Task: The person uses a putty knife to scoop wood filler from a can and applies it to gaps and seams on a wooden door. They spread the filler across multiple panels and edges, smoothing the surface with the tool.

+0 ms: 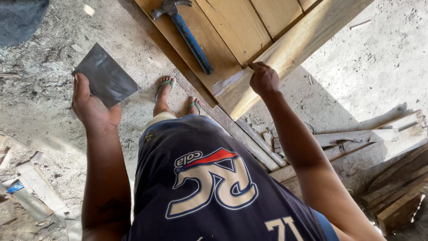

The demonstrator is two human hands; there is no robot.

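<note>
Left hand [91, 107] is holding a dark sheet [106, 80] at the left of the frame, thumb along its edge and fingers closing under it, out over the dusty floor [40, 102]. Right hand [264, 79] is pressing curled fingers onto the corner of the wooden door frame [285, 53] at upper centre, gripping nothing. A blue-handled hammer [187, 33] is lying on the panels at top centre, well apart from both hands; sandalled feet [178, 96] are standing just beside the frame's edge.

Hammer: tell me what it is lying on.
The hammer lies on the wooden door, across its flat panel boards. The right hand touches the door's frame nearby. What is beneath the door is covered.
</note>
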